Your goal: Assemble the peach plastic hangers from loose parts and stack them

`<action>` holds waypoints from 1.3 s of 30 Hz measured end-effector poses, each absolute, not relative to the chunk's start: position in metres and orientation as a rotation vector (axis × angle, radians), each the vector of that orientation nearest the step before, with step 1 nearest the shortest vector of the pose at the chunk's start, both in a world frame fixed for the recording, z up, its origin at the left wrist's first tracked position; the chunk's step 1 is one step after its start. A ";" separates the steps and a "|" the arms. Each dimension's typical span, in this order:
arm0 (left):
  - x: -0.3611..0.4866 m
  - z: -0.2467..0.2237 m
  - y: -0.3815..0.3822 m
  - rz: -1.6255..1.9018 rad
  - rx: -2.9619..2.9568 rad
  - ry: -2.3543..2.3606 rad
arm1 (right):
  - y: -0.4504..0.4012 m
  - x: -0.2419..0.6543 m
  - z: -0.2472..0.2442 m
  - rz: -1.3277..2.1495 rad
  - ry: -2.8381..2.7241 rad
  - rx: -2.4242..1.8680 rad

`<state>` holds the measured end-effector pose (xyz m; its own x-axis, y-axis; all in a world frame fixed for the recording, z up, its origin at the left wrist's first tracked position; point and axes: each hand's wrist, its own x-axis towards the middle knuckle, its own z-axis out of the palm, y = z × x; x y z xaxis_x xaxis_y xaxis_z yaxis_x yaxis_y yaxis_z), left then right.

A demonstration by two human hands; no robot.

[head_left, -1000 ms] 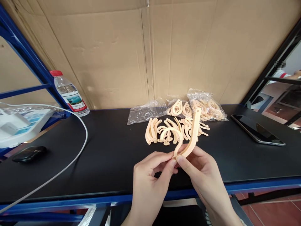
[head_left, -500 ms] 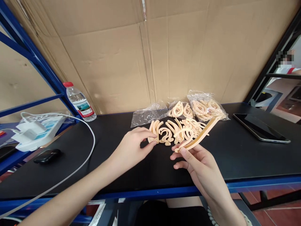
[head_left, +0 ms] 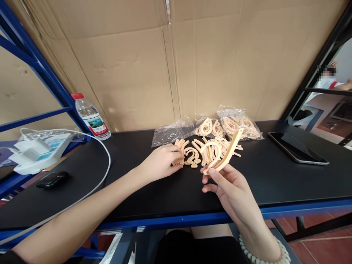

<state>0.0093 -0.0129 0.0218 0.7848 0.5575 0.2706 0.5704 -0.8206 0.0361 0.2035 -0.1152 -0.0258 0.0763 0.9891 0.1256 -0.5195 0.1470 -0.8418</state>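
My right hand (head_left: 233,189) pinches a peach plastic folding-hanger piece (head_left: 230,154) between thumb and fingers: a long curved arm rising to the upper right, with a round hook (head_left: 216,146) at its lower end. At the left of the loose parts, my left hand (head_left: 162,163) reaches in, its fingers curled down against curved hanger arms (head_left: 182,143). Whether one is in its grip is hidden. Beside those fingertips lie loose hooks (head_left: 189,150) and a small connector piece (head_left: 194,165). More hanger arms (head_left: 198,145) are heaped behind the held piece.
Clear bags of hanger parts (head_left: 242,126) and a crumpled clear bag (head_left: 170,134) line the cardboard wall. A tablet (head_left: 298,148) lies right. Left are a water bottle (head_left: 93,119), power strip (head_left: 55,154), black mouse (head_left: 52,179) and white cable (head_left: 106,176). Another person is far right.
My left hand has moved forward onto the leftmost hanger arms, its fingers curling down. In my right hand, the held hanger piece has tilted more upright.
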 end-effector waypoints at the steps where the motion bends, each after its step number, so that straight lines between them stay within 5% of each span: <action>1: 0.009 0.021 -0.012 -0.423 -2.919 -0.926 | -0.115 0.203 -0.026 1.287 -0.833 -0.722; 8: 0.009 0.016 -0.008 -0.662 -2.893 -0.863 | -0.116 0.205 -0.028 1.287 -0.840 -0.719; 26: 0.006 0.031 -0.069 -2.645 -2.349 -1.990 | -0.115 0.204 -0.027 1.251 -0.738 -0.759; 39: 0.015 0.016 -0.079 -3.241 -1.725 -2.584 | -0.112 0.208 -0.023 1.375 -0.586 -0.731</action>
